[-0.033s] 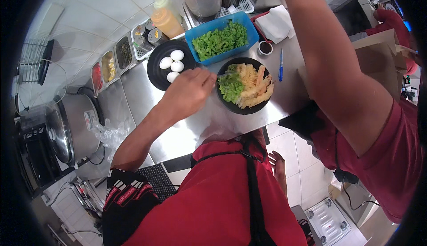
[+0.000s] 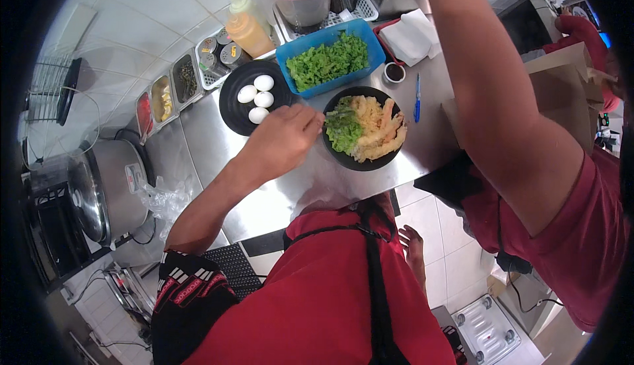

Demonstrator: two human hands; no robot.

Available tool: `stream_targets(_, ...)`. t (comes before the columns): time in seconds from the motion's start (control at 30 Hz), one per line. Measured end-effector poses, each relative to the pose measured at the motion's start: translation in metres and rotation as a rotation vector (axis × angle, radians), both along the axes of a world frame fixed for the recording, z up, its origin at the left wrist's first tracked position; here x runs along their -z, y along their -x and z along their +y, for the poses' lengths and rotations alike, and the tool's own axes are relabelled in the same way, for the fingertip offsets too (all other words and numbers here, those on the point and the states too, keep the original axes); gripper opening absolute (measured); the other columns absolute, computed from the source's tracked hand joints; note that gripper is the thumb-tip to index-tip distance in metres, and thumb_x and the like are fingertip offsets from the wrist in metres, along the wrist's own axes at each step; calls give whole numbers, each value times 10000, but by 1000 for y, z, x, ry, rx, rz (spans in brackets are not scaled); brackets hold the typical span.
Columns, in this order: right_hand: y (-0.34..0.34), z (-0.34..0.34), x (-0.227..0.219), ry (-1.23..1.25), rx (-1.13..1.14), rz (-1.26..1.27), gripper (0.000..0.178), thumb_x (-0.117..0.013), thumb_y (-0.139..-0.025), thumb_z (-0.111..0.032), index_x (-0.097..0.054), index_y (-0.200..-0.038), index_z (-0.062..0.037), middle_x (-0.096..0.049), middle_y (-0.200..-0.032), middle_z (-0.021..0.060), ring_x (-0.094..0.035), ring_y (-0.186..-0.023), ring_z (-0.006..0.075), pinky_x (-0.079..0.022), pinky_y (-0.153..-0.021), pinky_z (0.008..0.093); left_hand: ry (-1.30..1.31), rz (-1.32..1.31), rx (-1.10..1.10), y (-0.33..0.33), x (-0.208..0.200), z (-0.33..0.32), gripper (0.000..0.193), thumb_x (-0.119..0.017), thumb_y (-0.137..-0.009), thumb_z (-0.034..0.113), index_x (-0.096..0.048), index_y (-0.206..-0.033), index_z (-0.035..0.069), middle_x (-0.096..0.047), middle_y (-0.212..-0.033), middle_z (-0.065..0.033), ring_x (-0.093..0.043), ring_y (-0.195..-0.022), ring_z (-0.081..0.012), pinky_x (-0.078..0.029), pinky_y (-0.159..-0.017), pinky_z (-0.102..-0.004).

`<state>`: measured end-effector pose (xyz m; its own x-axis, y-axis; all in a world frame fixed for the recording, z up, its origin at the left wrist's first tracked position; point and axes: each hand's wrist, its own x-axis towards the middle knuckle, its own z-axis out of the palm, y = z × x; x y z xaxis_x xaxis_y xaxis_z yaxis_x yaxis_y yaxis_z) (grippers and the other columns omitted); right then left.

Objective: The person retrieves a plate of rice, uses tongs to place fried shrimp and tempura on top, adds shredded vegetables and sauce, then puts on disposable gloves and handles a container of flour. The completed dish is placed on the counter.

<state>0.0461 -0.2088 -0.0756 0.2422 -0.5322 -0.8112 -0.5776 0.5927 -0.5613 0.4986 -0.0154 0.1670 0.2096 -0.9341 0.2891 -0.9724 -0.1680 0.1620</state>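
A: Take the black bowl (image 2: 363, 165) as the clock's centre, twelve at the top. Where's the left hand (image 2: 285, 139)?
B: At nine, fingers bent and drawn together right by the rim. I can't tell whether they pinch anything or touch the bowl.
A: And the right hand (image 2: 411, 238)?
B: Down at five, below the steel counter (image 2: 429, 147), hanging with its fingers loosely apart.
A: What's in the bowl?
B: Green lettuce (image 2: 345, 134) towards nine, golden fried pieces (image 2: 389, 142) towards three.
A: What's close around it?
B: A black plate (image 2: 231, 110) between nine and ten, bearing four white eggs (image 2: 261, 99). At eleven, just beside the bowl, a blue tub (image 2: 340, 82) of chopped greens (image 2: 329, 62).
A: On the other side?
B: At one, a small white cup (image 2: 395, 81) of dark sauce, with white napkins (image 2: 408, 38) beyond it. A blue pen (image 2: 417, 101) lies at two.
A: Farther off?
B: A co-worker's bare arm (image 2: 485, 81) reaches across towards three. Well apart, between eight and nine, stands a big rice cooker (image 2: 122, 183).
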Motion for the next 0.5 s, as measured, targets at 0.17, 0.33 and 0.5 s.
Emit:
stream_targets(0.17, -9, 1, 5, 22, 9, -83, 506, -490, -964, -340, -475, -1353, -19, -619, -1199, 141, -635, -1016, 236, -526, -799, 365, 54, 10, 54, 7, 3, -1, 168, -644, -820, 80, -616, -957, -14, -556, -819, -101, -581, -774, -269, -476, -692, -384)
stream_targets(0.33, -9, 4, 5, 6, -15, -105, 485, -446, -970, -284, -464, -1366, -3, -607, -1223, 163, -601, -1081, 258, -518, -854, 376, -73, 3, 24, 6, 3, 2, 165, -643, -827, 91, -621, -960, -5, -582, -846, -102, -598, -808, -264, -476, -689, -371)
stream_targets(0.5, -6, 0, 6, -4, 37, -71, 485, -453, -979, -293, -460, -1363, 3, -598, -1234, 169, -622, -1051, 259, -514, -855, 390, -8, 2, 10, 10, 1, 1, 174, -639, -834, 110, -624, -969, 2, -586, -841, -100, -600, -800, -256, -478, -698, -374)
